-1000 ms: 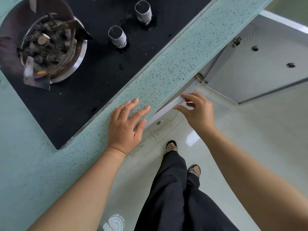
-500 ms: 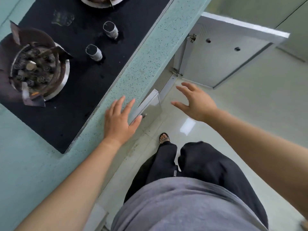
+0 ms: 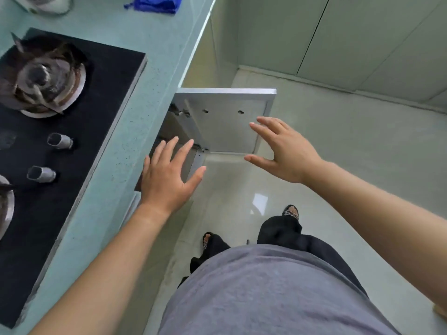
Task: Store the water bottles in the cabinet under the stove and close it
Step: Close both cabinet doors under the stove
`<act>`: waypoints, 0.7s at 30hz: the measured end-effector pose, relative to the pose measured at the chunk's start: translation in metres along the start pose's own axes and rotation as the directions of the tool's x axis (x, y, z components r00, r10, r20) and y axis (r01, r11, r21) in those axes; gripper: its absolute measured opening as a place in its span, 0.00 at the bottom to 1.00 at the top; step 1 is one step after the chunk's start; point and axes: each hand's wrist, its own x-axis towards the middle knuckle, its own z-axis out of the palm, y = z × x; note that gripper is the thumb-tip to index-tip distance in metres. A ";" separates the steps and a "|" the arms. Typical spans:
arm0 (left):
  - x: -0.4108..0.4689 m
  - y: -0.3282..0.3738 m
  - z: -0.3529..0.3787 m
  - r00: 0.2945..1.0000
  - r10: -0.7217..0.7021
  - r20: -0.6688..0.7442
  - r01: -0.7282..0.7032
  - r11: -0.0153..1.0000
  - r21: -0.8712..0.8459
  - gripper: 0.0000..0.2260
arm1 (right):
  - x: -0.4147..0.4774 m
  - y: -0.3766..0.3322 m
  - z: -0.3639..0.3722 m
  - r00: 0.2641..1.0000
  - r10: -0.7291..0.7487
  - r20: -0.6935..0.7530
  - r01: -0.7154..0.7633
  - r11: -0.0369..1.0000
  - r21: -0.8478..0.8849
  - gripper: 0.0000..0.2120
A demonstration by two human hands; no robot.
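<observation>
The black glass stove (image 3: 101,112) sits in the teal speckled countertop (image 3: 154,76). Below the counter edge, a grey metal cabinet door (image 3: 225,126) stands swung out over the floor, its inner face with two holes toward me. My left hand (image 3: 167,177) hovers with fingers spread at the counter edge, over the dark cabinet opening (image 3: 169,134). My right hand (image 3: 285,151) is open in the air just in front of the door's free edge, touching nothing. No water bottle is in view.
Two stove knobs (image 3: 59,141) and a burner (image 3: 46,81) lie to the left. A blue cloth (image 3: 154,3) lies on the counter at the back. The pale tiled floor (image 3: 338,146) stretches right; my legs and sandalled feet (image 3: 291,211) stand below.
My right hand has let go of the nearer door and lifted toward the open far door. My left hand has slid off the counter top to its edge. The view has swung right.
</observation>
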 end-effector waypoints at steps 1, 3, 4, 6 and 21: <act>0.011 0.020 0.002 1.000 -0.003 -0.007 0.002 1.000 -0.008 0.32 | 0.000 0.018 -0.012 1.000 -0.002 -0.011 0.001 1.000 -0.003 0.37; 0.033 0.059 0.008 0.999 -0.017 -0.031 0.016 0.999 -0.042 0.32 | 0.001 0.054 -0.034 1.000 0.009 -0.025 -0.008 1.000 0.003 0.36; 0.044 0.077 0.012 0.999 -0.028 -0.046 0.025 0.998 -0.063 0.32 | 0.001 0.072 -0.044 1.000 0.019 -0.024 -0.019 1.000 0.007 0.36; 0.066 0.109 0.020 0.996 -0.058 -0.063 0.052 0.995 -0.090 0.32 | 0.002 0.105 -0.063 0.999 0.036 -0.016 -0.036 0.999 0.008 0.35; 0.201 0.111 0.010 0.916 -0.379 -0.130 0.360 0.921 -0.146 0.35 | 0.198 0.151 -0.121 0.955 -0.266 0.130 0.273 0.961 -0.045 0.36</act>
